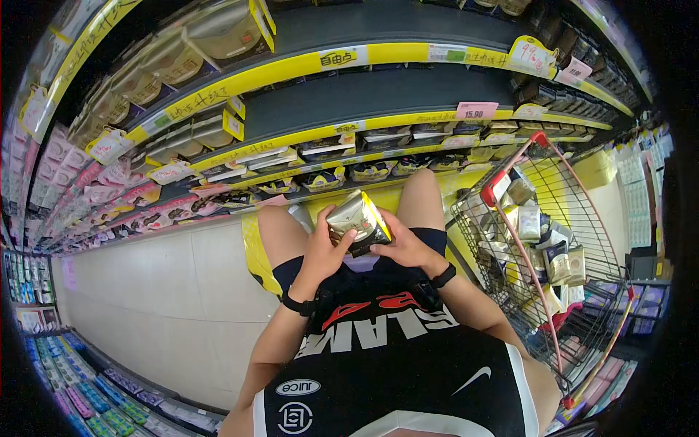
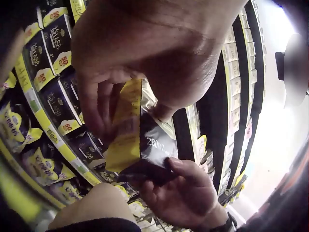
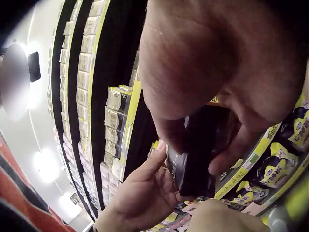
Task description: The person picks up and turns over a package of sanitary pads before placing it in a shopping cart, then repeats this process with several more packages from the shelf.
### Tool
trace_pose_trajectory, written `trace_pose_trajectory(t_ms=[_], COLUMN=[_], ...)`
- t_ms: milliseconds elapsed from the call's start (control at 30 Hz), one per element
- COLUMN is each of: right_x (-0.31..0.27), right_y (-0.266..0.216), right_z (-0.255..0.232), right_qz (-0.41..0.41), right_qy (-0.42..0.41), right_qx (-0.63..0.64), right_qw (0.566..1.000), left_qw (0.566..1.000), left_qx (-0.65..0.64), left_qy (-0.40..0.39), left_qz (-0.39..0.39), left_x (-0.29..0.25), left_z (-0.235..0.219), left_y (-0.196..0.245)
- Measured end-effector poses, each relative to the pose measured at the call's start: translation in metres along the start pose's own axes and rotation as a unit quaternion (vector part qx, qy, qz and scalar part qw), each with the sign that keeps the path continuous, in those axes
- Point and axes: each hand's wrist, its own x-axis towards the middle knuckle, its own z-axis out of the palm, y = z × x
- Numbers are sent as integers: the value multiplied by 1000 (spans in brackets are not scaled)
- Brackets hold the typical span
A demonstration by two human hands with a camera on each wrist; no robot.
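Observation:
Both hands hold a gold, black and yellow pack of sanitary pads (image 1: 357, 218) above the person's lap in the head view. The left hand (image 1: 328, 251) grips its left side, with the thumb across the gold front. On the other side, the right hand (image 1: 408, 247) pinches the lower right corner near the yellow edge. "280" shows in print on the pack's black part (image 2: 157, 140) in the left wrist view. From the right wrist, a dark side of the pack (image 3: 195, 164) appears between the two hands, and the right hand hides its upper end.
A wire shopping cart (image 1: 510, 240) with several similar packs stands to the right. Ahead run dark shelves (image 1: 378, 95) with yellow edges, stocked with packs and price tags. More goods (image 1: 95, 386) line the lower left, beside the pale tiled floor (image 1: 160, 284).

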Motion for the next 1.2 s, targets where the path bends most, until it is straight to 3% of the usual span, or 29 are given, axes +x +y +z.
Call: trace_pose_trajectory(t_ms=[467, 667, 733, 767, 833, 900, 1000, 1067, 1133, 1200], right_x=[0, 1, 3, 2, 3, 4, 18, 24, 41, 60], right_y=[20, 20, 12, -3, -9, -31, -40, -87, -92, -122], right_z=[3, 2, -1, 0, 0, -4, -23, -41, -63, -82], right_qz=[12, 10, 28, -8, -16, 11, -107, -71, -113, -213], right_qy=[-11, 37, 29, 47, 85, 80, 114, 144, 201, 234], right_qx=[-42, -170, -261, -297, -247, -187, -176, -294, -174, -162], right_qw=[999, 985, 964, 954, 965, 979, 972, 942, 957, 935], left_qw=[999, 998, 998, 997, 996, 999, 999, 998, 997, 995], left_qx=[-39, -12, 23, 28, 45, 13, -31, -49, -32, 0], left_qy=[-31, -55, -59, -63, -77, -28, 3, -6, -28, -57], left_qz=[-22, -35, 7, 21, 29, 18, 32, 48, 68, 80], left_x=[-2, -2, -2, -2, -3, -4, -4, -5, -8, -11], left_z=[1, -2, -5, -4, -2, 4, 9, 13, 14, 12], left_y=[0, 12, 19, 19, 21, 24, 24, 15, 12, 11])
